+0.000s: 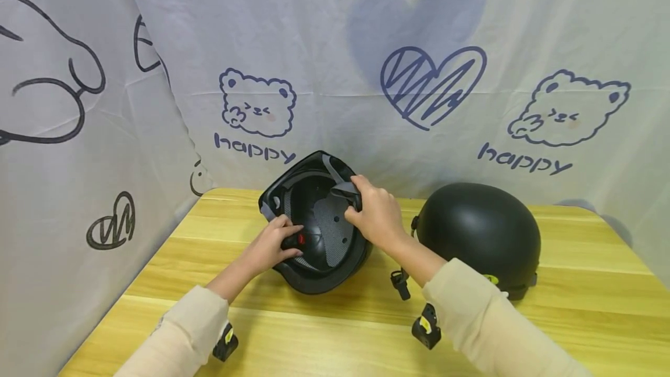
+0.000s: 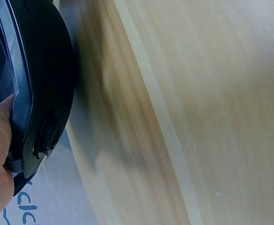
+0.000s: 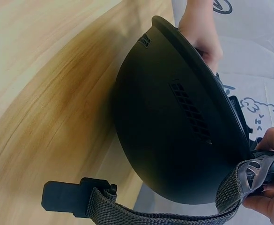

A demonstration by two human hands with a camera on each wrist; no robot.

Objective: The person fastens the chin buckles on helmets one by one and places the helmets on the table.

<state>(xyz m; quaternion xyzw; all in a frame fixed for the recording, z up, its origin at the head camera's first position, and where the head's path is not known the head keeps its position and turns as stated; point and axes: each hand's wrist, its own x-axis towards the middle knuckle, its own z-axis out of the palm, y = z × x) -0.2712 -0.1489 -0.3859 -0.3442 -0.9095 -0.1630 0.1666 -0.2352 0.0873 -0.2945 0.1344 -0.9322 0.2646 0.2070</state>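
Two hands' (image 1: 270,243) (image 1: 379,212) fingers grip one helmet's (image 1: 327,234) straps (image 1: 332,170); only head view shows another helmet (image 1: 478,228).

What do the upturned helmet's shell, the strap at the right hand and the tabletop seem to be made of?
Helmet shell: probably hard plastic, matte black; smooth, moulded-looking surface with vents.
Strap: woven webbing, likely synthetic, dull grey; the ribbed weave shows.
Tabletop: wood or printed laminate, lightly sheened; soft glare and grain stripes don't settle which.
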